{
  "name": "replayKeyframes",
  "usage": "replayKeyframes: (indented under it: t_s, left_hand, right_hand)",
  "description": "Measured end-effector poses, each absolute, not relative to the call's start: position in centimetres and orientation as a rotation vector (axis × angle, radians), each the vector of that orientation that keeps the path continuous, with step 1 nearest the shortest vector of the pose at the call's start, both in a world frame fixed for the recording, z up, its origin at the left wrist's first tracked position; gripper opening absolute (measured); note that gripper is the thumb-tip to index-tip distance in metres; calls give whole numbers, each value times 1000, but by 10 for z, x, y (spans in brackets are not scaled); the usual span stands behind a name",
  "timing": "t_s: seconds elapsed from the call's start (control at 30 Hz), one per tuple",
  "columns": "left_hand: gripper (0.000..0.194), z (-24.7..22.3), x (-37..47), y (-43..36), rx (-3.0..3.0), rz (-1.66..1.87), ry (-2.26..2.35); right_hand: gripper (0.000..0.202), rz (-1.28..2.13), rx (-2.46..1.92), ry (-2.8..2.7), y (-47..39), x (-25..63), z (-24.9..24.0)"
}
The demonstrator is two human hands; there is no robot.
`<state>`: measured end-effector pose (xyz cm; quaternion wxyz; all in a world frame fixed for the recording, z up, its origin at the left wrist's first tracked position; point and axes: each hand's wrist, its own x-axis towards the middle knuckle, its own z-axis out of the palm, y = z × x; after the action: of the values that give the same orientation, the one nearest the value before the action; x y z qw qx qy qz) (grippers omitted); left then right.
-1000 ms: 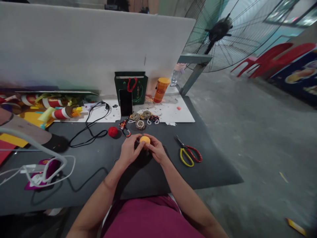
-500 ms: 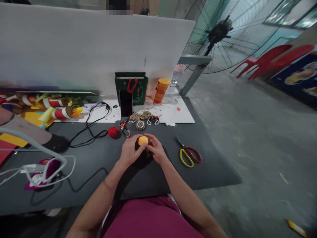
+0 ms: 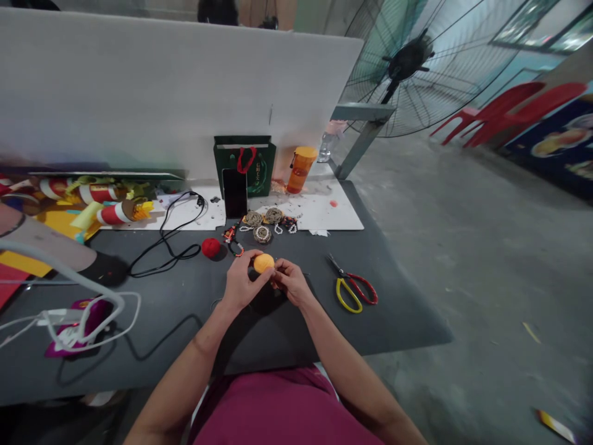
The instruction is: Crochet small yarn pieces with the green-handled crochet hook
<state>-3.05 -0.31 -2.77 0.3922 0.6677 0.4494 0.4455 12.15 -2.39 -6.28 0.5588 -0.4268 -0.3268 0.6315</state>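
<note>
A small yellow ball, perhaps of yarn, is held above the dark table mat. My left hand is closed round its left side, with the thumb at its lower edge. Fingertips of my right hand are pinched together at the ball's right side; whatever lies between them is too small to make out. Something small and reddish shows below these fingertips. Beyond my hands lie a red ball, a beaded strap and several round coiled ornaments.
Scissors with one yellow and one red handle lie to the right. A phone leans on a green paper bag, beside an orange bottle. Black cable and a white cable are at left. A white panel stands behind.
The yellow ball has shifted slightly left and shows more of its surface. My right fingers have come off its top and drawn together at its right side.
</note>
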Motion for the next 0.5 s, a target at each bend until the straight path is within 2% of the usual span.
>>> replayKeyframes:
  t_s: [0.2, 0.5]
  left_hand:
    - [44, -24, -27, -3, 1315, 1087, 1016]
    - [38, -12, -31, 1, 736, 650, 655]
  right_hand:
    - [43, 1456, -1013, -739, -23, 124, -60]
    - [38, 1420, -960, -661, -23, 129, -59]
